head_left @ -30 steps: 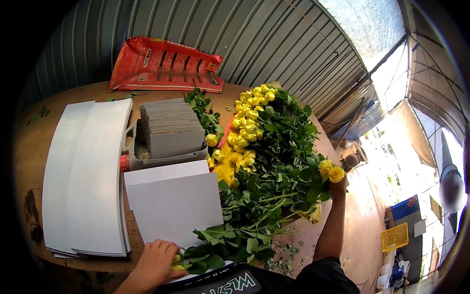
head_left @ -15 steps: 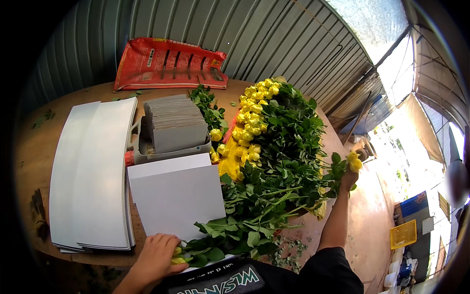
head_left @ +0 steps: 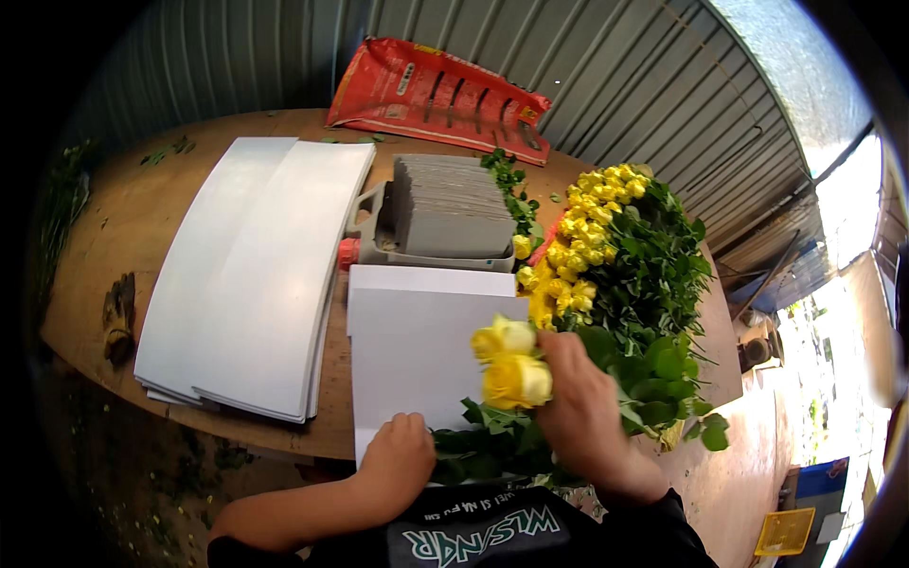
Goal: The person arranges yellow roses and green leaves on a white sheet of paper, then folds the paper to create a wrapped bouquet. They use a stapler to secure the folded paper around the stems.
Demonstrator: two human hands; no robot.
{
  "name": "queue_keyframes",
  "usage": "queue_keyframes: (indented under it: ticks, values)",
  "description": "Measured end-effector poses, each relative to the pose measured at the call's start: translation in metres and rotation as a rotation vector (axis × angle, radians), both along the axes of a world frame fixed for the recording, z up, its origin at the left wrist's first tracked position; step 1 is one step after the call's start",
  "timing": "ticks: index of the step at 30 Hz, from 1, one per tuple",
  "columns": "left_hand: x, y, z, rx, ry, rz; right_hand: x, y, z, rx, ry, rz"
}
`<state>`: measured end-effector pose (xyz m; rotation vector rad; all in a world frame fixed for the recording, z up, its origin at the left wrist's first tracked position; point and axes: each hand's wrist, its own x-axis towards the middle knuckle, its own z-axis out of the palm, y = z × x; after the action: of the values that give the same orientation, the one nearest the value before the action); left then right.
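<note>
Your right hand (head_left: 589,407) grips two yellow roses (head_left: 516,379) just below their blooms, which are over the right part of the smaller white sheets (head_left: 417,355) in front of you. Your left hand (head_left: 402,452) is curled near the lower edge of those sheets, beside green leaves (head_left: 497,437); whether it holds anything, you cannot tell. Farther right, a heap of yellow roses (head_left: 595,210) lies on the table (head_left: 90,265).

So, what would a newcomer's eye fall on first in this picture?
Probably the two bright yellow roses in the right hand, near the centre. Next come the heap of yellow roses with green leaves on the right of the brown wooden table, and the rumpled red bag before the grey corrugated wall.
</note>
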<state>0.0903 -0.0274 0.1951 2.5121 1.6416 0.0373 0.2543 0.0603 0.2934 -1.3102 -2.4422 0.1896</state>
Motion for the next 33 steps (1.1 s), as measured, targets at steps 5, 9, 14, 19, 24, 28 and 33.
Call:
queue_keyframes:
  ticks: [5,9,14,19,24,28,33]
  values:
    - [0.030,-0.015,0.007,0.131,0.292,-0.009,-0.042,-0.005,-0.100,-0.359,0.064,0.311]
    - [0.030,-0.024,-0.001,0.230,0.288,0.103,-0.032,0.006,-0.097,-0.668,0.189,0.391]
    - [0.026,-0.021,-0.001,0.211,0.231,0.099,-0.038,-0.004,-0.105,-0.533,0.148,0.228]
    - [0.018,-0.018,0.003,0.137,0.152,0.043,-0.032,-0.011,-0.118,-0.116,-0.006,0.367]
    - [0.010,-0.013,0.003,0.138,0.047,0.057,-0.033,-0.014,-0.117,-0.053,-0.179,0.357]
    - [0.004,-0.010,0.000,0.125,-0.054,0.040,-0.034,-0.006,-0.101,-0.158,-0.187,0.385]
    - [0.004,-0.002,0.007,0.067,-0.103,-0.036,-0.024,0.006,-0.092,-0.365,0.009,0.341]
